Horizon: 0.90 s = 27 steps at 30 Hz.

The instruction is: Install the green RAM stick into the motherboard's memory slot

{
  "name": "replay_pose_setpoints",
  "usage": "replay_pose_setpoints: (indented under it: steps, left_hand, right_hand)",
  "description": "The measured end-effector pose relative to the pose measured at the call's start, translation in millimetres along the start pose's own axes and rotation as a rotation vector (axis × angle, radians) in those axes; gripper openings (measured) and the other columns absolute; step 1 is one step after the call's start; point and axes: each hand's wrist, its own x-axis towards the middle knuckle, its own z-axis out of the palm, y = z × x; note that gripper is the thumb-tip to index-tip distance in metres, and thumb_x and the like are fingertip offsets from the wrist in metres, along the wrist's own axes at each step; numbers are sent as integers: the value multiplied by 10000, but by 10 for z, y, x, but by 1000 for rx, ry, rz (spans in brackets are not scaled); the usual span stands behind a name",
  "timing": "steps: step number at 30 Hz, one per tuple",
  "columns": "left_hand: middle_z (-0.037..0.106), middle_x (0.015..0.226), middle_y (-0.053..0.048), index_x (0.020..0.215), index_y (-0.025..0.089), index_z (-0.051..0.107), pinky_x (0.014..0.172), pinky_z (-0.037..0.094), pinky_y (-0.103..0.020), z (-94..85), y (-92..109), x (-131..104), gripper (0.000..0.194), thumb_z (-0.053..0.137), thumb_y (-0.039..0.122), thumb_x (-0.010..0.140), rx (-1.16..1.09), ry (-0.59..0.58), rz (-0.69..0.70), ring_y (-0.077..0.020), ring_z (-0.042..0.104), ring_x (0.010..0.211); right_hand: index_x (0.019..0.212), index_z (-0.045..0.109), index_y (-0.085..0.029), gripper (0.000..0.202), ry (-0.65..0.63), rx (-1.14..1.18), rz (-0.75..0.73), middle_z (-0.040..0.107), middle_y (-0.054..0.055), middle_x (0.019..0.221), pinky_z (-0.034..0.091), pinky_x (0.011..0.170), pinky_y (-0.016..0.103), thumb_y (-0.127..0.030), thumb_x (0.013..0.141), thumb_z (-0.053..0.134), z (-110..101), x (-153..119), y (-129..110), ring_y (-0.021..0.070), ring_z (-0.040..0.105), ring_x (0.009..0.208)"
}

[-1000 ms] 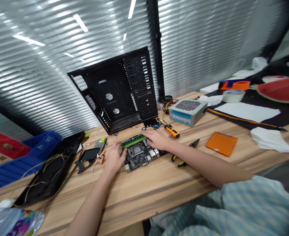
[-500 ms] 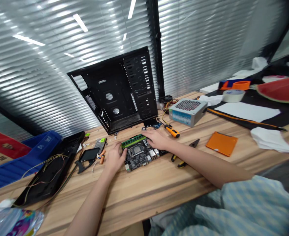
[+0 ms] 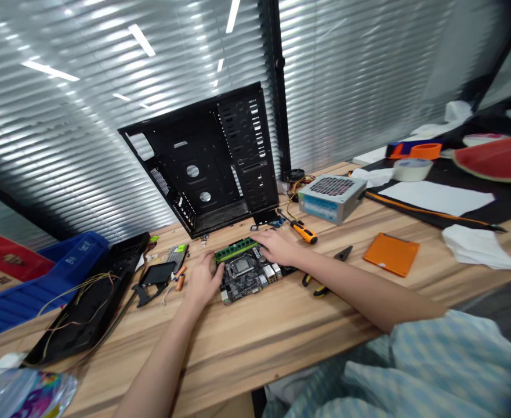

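A dark motherboard point(image 3: 243, 275) lies on the wooden table in front of me, a square processor in its middle and metal ports along its near right edge. Along its far edge runs a green RAM stick point(image 3: 236, 249). My left hand point(image 3: 203, 280) is curled around the board's left edge, thumb on the near side, its fingertips partly hidden beside the stick's left end. At the opposite side my right hand point(image 3: 276, 246) grips the board's far right corner, fingers by the stick's right end and thumb over the board.
Behind the board stands an open black computer case point(image 3: 203, 168). To the right are an orange screwdriver point(image 3: 305, 231), a power supply point(image 3: 332, 197), pliers point(image 3: 322, 288) under my forearm and an orange plate point(image 3: 391, 254). A black panel point(image 3: 85, 313) with loose wires lies left, beside a blue bin point(image 3: 70, 267).
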Motion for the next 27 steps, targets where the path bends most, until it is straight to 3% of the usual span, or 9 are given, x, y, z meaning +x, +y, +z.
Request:
replay_pose_setpoints:
  steps: [27]
  left_hand:
    - [615, 1126, -168, 1080, 120, 580, 959, 472, -453, 3, -2, 0, 326, 485, 365, 886, -30, 6, -19, -293, 577, 1085]
  right_hand:
    - [1270, 545, -116, 462, 31, 37, -16, 607, 159, 1247, 466, 964, 407, -81, 813, 490, 62, 2, 52, 247, 591, 1103]
